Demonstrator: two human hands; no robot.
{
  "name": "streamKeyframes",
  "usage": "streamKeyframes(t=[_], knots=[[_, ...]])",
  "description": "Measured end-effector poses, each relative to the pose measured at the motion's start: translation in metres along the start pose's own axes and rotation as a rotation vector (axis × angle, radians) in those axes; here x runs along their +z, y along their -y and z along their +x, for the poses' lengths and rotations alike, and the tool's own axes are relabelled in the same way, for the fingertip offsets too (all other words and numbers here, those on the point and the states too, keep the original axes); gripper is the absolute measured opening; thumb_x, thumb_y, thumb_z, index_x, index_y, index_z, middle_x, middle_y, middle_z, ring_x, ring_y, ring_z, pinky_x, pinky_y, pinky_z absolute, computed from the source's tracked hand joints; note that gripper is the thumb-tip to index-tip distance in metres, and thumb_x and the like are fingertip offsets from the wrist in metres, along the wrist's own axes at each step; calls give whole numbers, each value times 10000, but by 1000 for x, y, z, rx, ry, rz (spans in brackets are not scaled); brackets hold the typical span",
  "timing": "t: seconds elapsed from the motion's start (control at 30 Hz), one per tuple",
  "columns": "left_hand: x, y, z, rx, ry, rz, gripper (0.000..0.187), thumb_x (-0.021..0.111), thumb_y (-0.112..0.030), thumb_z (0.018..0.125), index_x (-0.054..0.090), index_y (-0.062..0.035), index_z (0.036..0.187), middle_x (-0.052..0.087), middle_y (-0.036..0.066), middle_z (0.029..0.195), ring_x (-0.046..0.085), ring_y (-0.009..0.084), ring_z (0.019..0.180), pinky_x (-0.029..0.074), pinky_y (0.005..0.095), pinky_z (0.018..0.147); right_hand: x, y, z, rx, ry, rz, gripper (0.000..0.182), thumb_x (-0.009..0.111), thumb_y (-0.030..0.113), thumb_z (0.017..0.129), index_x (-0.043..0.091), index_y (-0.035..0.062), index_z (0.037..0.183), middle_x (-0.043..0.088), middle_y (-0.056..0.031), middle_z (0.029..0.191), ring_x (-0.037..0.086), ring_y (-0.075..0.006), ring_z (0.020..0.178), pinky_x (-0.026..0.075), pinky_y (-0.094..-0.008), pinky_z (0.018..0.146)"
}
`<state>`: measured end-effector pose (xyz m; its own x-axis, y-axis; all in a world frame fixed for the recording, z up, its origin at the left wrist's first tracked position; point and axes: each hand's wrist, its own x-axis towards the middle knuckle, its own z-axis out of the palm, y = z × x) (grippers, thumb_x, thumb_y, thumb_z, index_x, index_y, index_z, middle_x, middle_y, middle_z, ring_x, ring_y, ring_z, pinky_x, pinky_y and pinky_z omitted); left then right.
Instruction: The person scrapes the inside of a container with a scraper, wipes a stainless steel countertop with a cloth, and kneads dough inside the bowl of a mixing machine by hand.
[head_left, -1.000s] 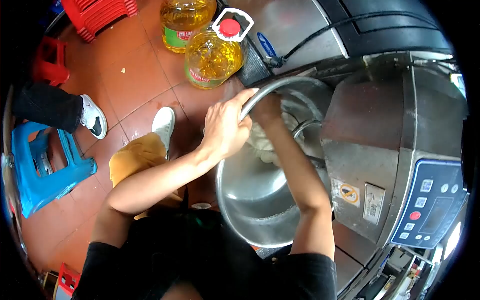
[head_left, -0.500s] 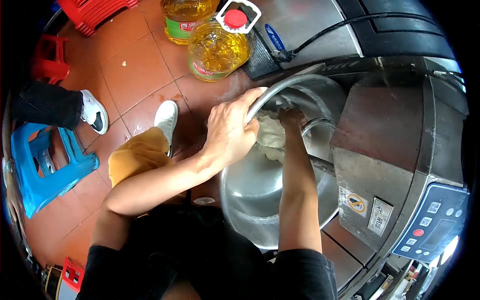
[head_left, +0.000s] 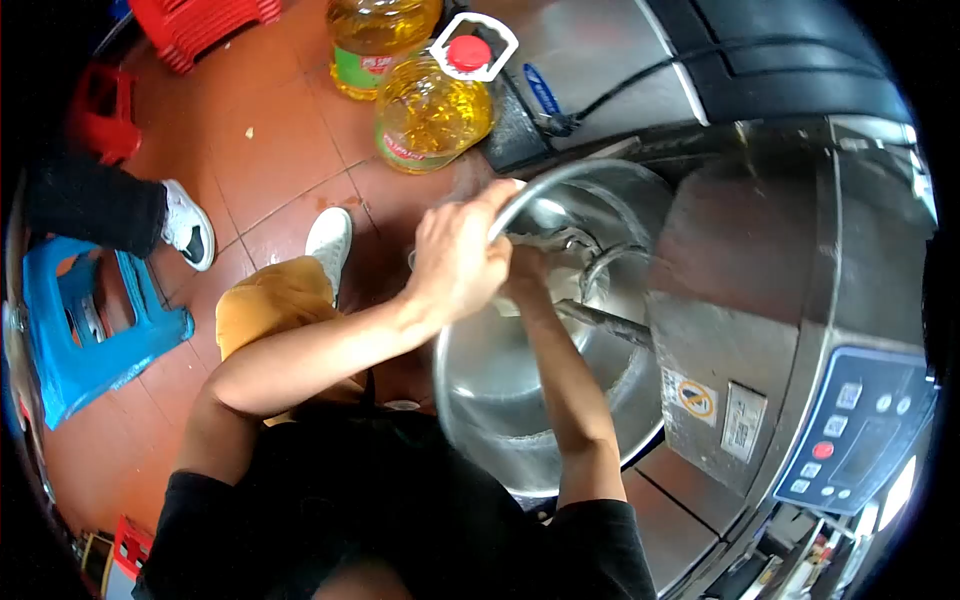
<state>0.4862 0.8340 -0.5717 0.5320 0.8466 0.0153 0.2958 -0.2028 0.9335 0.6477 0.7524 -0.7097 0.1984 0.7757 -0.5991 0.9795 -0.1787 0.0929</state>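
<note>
A steel mixing bowl [head_left: 500, 455] stands in front of me, its round rim turned up toward me. My left hand [head_left: 458, 258] is closed over the bowl's left rim. Deep inside, my right hand [head_left: 527, 270] is against a pale lump of dough [head_left: 568, 274]; its fingers are blurred and partly hidden behind my left hand. Beside the dough curves the mixer's metal spiral hook [head_left: 597, 272], and a metal bar [head_left: 610, 325] reaches in from the right.
The mixer housing [head_left: 730, 340] with its control panel [head_left: 850, 435] stands to the right. Two oil jugs [head_left: 435, 110] sit on the tiled floor beyond the bowl. At left are a blue stool [head_left: 100, 345], red stools [head_left: 205, 25] and another person's leg [head_left: 95, 205].
My right hand has moved left inside the bowl, close to the left rim, with part of the dough shifted along. My left hand stays on the rim. The view has shifted slightly.
</note>
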Motion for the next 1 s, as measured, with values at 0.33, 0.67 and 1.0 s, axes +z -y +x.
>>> streamKeyframes(t=[0.33, 0.67, 1.0], knots=[[-4, 0, -3, -11, 37, -70, 487, 509, -23, 703, 575, -70, 1183, 616, 157, 744, 623, 263, 664, 478, 351, 690, 11, 14, -132, 18, -440, -41, 604, 544, 244, 866, 367, -44, 1366, 387, -253, 1388, 334, -414, 1316, 260, -550, 1074], [-4, -7, -3, -21, 62, -40, 492, 527, -6, 721, 553, -13, 1212, 671, 173, 999, 627, 212, 787, 476, 319, 771, 79, -196, -213, 340, 46, 133, 353, 542, 223, 863, 598, 34, 1156, 520, -190, 1265, 477, -290, 1190, 371, -410, 1028], [-1, 0, 0, 20, -12, 2, 499, 529, 13, 695, 567, -36, 1190, 613, 224, 746, 613, 369, 677, 475, 427, 677, 49, -178, 6, 33, -524, 485, 357, 511, 252, 894, 588, 31, 1164, 561, -185, 1193, 516, -297, 1120, 396, -414, 984]])
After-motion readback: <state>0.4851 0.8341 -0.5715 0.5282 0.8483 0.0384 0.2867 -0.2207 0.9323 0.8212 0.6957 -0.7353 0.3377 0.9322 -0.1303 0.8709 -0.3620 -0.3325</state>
